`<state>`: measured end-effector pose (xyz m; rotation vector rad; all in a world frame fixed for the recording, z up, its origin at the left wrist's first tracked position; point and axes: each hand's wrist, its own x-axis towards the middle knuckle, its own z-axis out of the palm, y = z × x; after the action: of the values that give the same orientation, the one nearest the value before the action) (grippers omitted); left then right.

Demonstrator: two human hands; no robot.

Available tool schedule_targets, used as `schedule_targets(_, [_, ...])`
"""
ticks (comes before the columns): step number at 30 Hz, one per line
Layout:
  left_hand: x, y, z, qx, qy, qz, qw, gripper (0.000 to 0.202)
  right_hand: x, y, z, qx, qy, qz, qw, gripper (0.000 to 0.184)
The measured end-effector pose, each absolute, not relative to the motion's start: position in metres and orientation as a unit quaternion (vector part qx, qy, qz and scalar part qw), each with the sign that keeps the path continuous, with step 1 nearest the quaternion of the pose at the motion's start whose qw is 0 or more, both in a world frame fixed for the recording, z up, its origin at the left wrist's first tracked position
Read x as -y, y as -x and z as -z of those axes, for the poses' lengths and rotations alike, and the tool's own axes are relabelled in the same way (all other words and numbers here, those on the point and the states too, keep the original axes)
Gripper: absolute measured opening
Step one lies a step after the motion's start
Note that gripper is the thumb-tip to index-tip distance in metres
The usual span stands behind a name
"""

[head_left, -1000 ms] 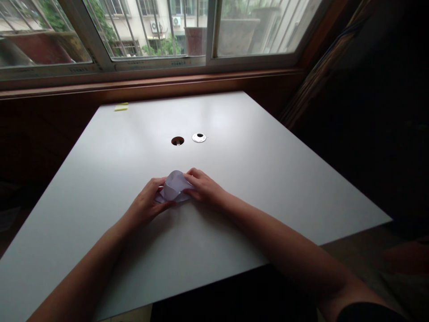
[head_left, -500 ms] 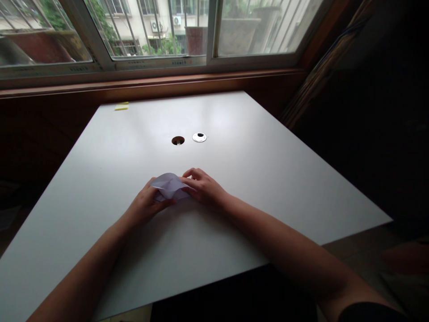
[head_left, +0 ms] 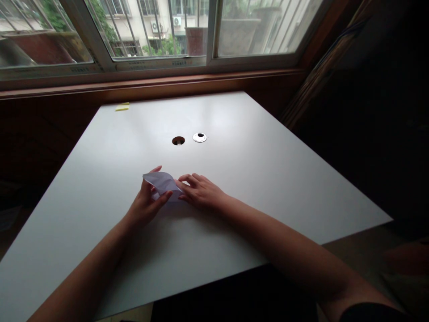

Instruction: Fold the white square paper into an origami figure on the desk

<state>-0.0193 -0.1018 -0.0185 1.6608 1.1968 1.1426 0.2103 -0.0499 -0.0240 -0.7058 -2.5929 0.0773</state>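
A folded sheet of pale lavender-white paper (head_left: 163,182) stands partly raised over the white table, its upper layer bowed up and pointed at the left. My left hand (head_left: 149,199) has it from the left side, the thumb on the near face and the fingers behind, partly hidden by the paper. At the right end my right hand (head_left: 199,190) grips the paper, fingers bent and thumb low. The inner folds are too shaded to make out fully.
The white table (head_left: 251,165) has a round cable hole (head_left: 178,141) beyond my hands, with a silver grommet cover (head_left: 199,137) beside it. A yellow sticky-note pad (head_left: 122,107) lies at the far left edge. Behind the table is a barred window (head_left: 161,31).
My left hand has spread a little wider, and the paper's left flap has moved left and tipped up. My right hand has shifted slightly left and down along the paper.
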Motion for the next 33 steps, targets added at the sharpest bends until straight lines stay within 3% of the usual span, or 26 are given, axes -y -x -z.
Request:
schedule_targets(10, [0.1,0.019,0.013,-0.458,-0.588,-0.525,0.411,0.076,0.052,-0.216,0.016,0.921,0.194,-0.077,0.328,0.049])
schedule_targets(19, [0.102,0.016,0.007,-0.457,-0.575,-0.552,0.395,0.078,0.058,-0.217,0.01,0.946,0.145,-0.039,0.288,0.045])
schedule_targets(26, [0.101,0.013,0.005,-0.463,-0.555,-0.574,0.385,0.064,0.062,-0.216,0.01,0.96,0.138,0.018,0.243,0.045])
schedule_targets(33, [0.097,0.015,-0.003,-0.451,-0.481,-0.599,0.454,0.042,0.061,-0.215,0.016,0.963,0.153,0.037,0.219,0.041])
